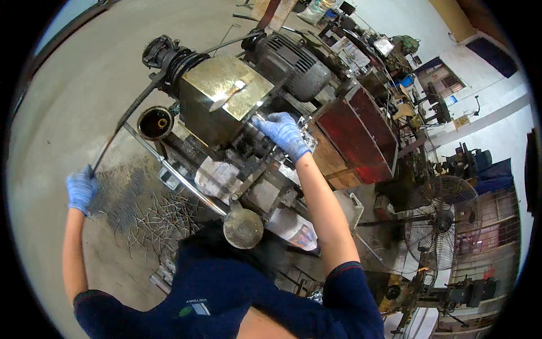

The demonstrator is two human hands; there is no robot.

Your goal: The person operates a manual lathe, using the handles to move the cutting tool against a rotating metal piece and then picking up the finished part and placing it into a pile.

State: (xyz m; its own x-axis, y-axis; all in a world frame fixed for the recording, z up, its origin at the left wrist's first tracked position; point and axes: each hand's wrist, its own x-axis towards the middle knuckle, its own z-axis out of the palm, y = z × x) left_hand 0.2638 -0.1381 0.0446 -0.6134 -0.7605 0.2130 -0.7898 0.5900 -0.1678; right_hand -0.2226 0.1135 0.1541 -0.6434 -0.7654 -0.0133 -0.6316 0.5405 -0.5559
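Observation:
My left hand (82,189), in a light blue glove, is closed round the lower end of a long dark lever (134,109). That lever runs up to the round dark clutch end of a greasy machine with a brass-coloured box cover (226,85). My right hand (285,134), gloved alike, reaches in at the right side of the box, beside the machine's working parts. Its fingers are bent together at a small shiny metal part (258,117); what exactly they hold is hidden. A rag or shiny piece (228,97) lies on the cover.
A dark electric motor (291,65) stands behind the box. Left of it is a round oily cup (155,122). Thin metal rods or scraps (164,220) litter the floor. A red-lined wooden bin (358,133) and a large fan (443,220) stand right. A round metal disc (243,227) is near my chest.

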